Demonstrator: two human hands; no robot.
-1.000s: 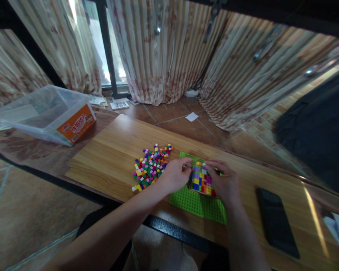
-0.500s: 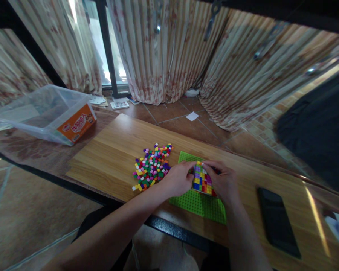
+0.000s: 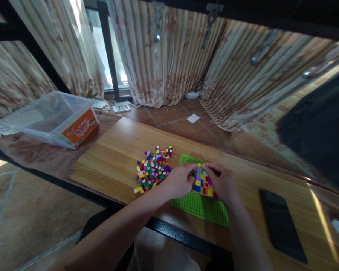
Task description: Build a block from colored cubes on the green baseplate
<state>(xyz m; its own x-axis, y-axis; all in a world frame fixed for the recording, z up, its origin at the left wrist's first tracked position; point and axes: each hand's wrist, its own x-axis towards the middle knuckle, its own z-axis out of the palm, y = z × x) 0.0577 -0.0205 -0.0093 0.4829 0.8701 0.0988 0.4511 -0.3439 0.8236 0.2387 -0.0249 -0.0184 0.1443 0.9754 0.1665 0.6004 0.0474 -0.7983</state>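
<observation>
Since one second ago, my left hand point(image 3: 182, 181) has slid over toward my right hand point(image 3: 225, 184), and its fingertips now reach the top left corner of the brick block point(image 3: 203, 184). My right hand is in about the same spot as before.

Close to me on the right, a black phone point(image 3: 284, 226) lies flat on the wooden counter point(image 3: 113, 158), well apart from my hands. Next comes the green plate point(image 3: 200, 206), which has little bumps all over it. My brick block is over the middle of that plate, right between my two hands. It has lots of colors, like blue, yellow, red, orange and purple. I can't tell if it sits on the bumps or is up a bit.

My right fingers hold the block on its right side, with the thumb bent over the top. My left fingers are close together, with only a narrow gap. They touch the block's corner, but I can't tell if they pinch a tiny brick there.

Just left of the plate is a messy pile of loose bricks point(image 3: 152, 171). Farther off, a clear plastic box point(image 3: 80, 128) with an orange label sits past the wooden top. Striped curtains point(image 3: 164, 56) hang at the back.
</observation>
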